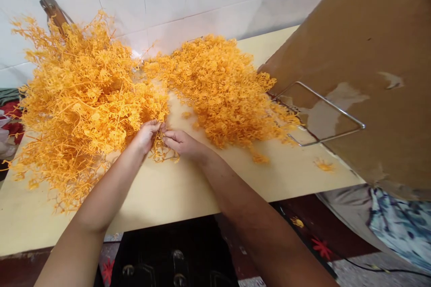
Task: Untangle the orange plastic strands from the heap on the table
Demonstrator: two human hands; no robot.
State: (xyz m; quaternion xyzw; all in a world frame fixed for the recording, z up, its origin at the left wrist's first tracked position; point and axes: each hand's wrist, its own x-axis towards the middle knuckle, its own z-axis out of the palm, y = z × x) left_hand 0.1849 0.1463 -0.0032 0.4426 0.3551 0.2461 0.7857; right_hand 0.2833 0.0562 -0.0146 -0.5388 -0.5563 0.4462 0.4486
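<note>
Both-hand grip, sprig (163, 149), axis unclear

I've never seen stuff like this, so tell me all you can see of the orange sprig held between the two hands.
The orange sprig is a small tangle of thin, branching stems with curly tips, plastic by its look. It lies low over the pale yellow table, between the two big heaps. The left hand pinches its upper left side and the right hand its right side, fingertips nearly meeting. Its upper edge merges with the left heap, so its full extent cannot be told.
</note>
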